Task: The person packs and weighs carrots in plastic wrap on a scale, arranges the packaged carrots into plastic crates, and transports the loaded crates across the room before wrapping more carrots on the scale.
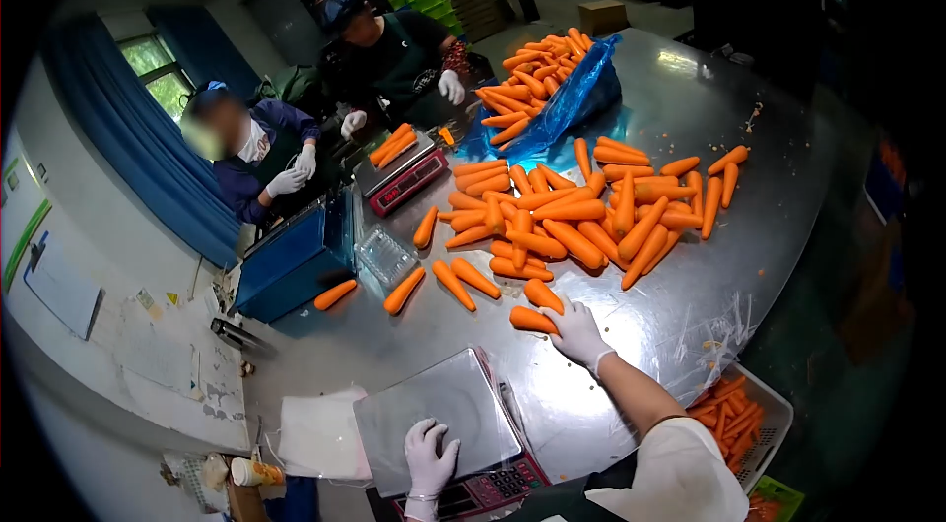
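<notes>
In a white glove, my right hand [576,330] is closed round two carrots [534,319] at the near side of a big carrot pile [581,217] on the metal table [729,266]. My left hand [431,453], also gloved, rests over the near part of a scale's plate [434,414] with its fingers apart and nothing in them. The scale's red keypad [493,488] lies just below that hand. Several single carrots [453,284] lie between the pile and the scale.
Two co-workers in aprons stand across the table. Near them are a red scale [404,177] bearing carrots, a clear plastic tray [387,257] and a blue box [296,266]. A blue bag [581,94] holds more carrots. A white crate [774,428] is at lower right.
</notes>
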Motion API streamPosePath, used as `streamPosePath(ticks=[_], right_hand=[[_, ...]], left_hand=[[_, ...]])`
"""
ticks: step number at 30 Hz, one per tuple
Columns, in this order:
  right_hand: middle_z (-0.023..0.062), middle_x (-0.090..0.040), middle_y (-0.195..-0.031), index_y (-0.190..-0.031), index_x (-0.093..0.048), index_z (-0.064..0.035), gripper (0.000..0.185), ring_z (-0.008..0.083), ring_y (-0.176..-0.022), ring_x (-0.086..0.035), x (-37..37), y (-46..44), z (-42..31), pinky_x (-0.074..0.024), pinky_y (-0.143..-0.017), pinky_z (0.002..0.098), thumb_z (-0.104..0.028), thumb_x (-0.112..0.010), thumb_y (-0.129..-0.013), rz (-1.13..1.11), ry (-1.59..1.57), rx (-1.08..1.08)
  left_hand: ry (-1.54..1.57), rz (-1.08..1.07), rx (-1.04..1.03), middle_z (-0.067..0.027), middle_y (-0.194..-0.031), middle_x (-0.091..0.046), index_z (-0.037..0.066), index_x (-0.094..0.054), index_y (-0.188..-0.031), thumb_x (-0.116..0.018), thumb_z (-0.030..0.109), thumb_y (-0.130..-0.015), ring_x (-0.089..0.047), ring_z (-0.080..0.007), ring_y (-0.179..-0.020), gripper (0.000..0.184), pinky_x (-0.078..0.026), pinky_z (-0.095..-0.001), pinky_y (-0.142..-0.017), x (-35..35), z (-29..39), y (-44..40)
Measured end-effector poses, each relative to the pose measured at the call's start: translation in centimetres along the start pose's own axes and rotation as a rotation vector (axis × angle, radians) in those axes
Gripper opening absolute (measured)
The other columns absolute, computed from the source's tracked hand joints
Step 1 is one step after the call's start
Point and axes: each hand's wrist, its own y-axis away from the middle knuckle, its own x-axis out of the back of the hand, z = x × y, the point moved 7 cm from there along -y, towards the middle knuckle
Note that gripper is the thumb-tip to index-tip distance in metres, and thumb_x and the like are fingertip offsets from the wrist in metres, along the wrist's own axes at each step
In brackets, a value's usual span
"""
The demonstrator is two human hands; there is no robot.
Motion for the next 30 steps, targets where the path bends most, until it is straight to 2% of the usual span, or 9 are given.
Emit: streamPosePath(ticks=[4,6,8,10,15,20,24,26,30], right_hand=[[0.0214,-0.051,-0.107,-0.117,-0.055,-0.0147,0.043,0.0342,-0.082,-0.056,-2.2,-0.8,1.8,-0.0455,-0.076,0.0444,-0.017,-0.057,-0.074,-0.075,-0.34,-0.2],[0.0215,-0.054,-0.108,-0.124,-0.048,-0.0104,0.045,0.032,-0.083,-0.06,-3.2,0.3,2.8,-0.0496,-0.074,0.0409,-0.018,-0.054,-0.08,-0.238,-0.779,-0.359],[0.0193,-0.054,-0.114,-0.131,-0.038,-0.0057,0.052,0.0267,-0.087,-0.061,-1.6,3.8,-0.5,-0.0518,-0.072,0.0343,-0.021,-0.052,-0.083,-0.488,-2.028,-0.881],[0.0168,-0.053,-0.117,-0.134,-0.031,-0.0035,0.058,0.0219,-0.086,-0.06,0.9,5.3,-3.4,-0.0525,-0.07,0.0293,-0.024,-0.052,-0.085,-0.682,-2.086,-0.765],[0.0152,-0.043,-0.132,-0.124,-0.048,-0.0002,0.053,0.0246,-0.118,-0.045,5.8,6.3,-10.5,-0.0305,-0.101,0.0292,-0.015,-0.066,-0.075,-0.746,-1.092,-0.042],[0.0159,-0.039,-0.133,-0.118,-0.056,-0.0178,0.049,0.0339,-0.086,-0.055,7.4,6.7,-15.1,-0.0465,-0.081,0.0363,-0.009,-0.062,-0.07,-0.657,-0.494,0.402],[0.0131,-0.038,-0.134,-0.121,-0.052,-0.0264,0.054,0.028,-0.072,-0.053,8.1,6.9,-14.7,-0.0474,-0.071,0.0343,-0.011,-0.062,-0.071,-0.607,-0.218,0.573],[0.0131,-0.039,-0.133,-0.121,-0.053,-0.0268,0.054,0.028,-0.072,-0.053,9.1,6.8,-15.6,-0.0475,-0.069,0.0353,-0.011,-0.063,-0.071,-0.64,-0.195,0.615],[0.015,-0.04,-0.13,-0.115,-0.056,-0.0213,0.046,0.0284,-0.069,-0.054,8.6,7.8,-18.5,-0.0481,-0.066,0.0362,-0.013,-0.063,-0.07,-0.639,-0.251,0.758]], left_hand=[[0.15,-0.019,0.032,-0.0142,-0.106,-0.054,0.005,-0.06,-0.095,-0.071,0.011,-0.066,-0.049,-0.0316,-0.103,0.032,-0.04,-0.0395,-0.089,1.2,0.4,0.0],[0.099,0.053,0.07,-0.0146,-0.106,-0.054,0.004,-0.059,-0.095,-0.069,0.008,-0.067,-0.049,-0.0317,-0.102,0.029,-0.041,-0.0396,-0.088,2.6,1.2,0.6],[0.14,0.076,0.15,-0.0142,-0.104,-0.054,0.004,-0.059,-0.094,-0.068,0.008,-0.068,-0.05,-0.031,-0.099,0.027,-0.041,-0.039,-0.086,3.1,1.0,1.4],[0.192,0.122,0.205,-0.013,-0.094,-0.057,0.003,-0.06,-0.088,-0.067,0.006,-0.07,-0.054,-0.0287,-0.09,0.02,-0.044,-0.0365,-0.08,3.5,1.3,1.4],[0.233,0.039,0.158,-0.0108,-0.081,-0.058,0.005,-0.062,-0.079,-0.064,0.012,-0.074,-0.057,-0.0279,-0.077,0.009,-0.046,-0.0358,-0.068,1.0,2.8,0.3],[0.038,-0.042,0.214,-0.0099,-0.074,-0.058,0.003,-0.062,-0.078,-0.064,0.009,-0.074,-0.058,-0.0229,-0.066,0.007,-0.046,-0.0328,-0.061,-0.9,0.9,-0.1],[0.619,0.072,0.689,-0.0035,-0.061,-0.054,-0.001,-0.06,-0.075,-0.061,0.01,-0.078,-0.05,-0.0079,-0.058,0.012,-0.043,-0.0247,-0.056,-0.3,-4.3,2.0],[0.679,0.089,0.625,-0.0052,-0.064,-0.056,-0.001,-0.06,-0.075,-0.062,0.009,-0.078,-0.052,-0.0094,-0.059,0.01,-0.044,-0.0255,-0.057,-0.3,-2.8,2.1],[0.386,0.04,0.023,-0.0089,-0.072,-0.058,0.003,-0.061,-0.076,-0.062,0.009,-0.078,-0.058,-0.0203,-0.062,0.006,-0.045,-0.029,-0.058,2.1,7.2,0.0]])
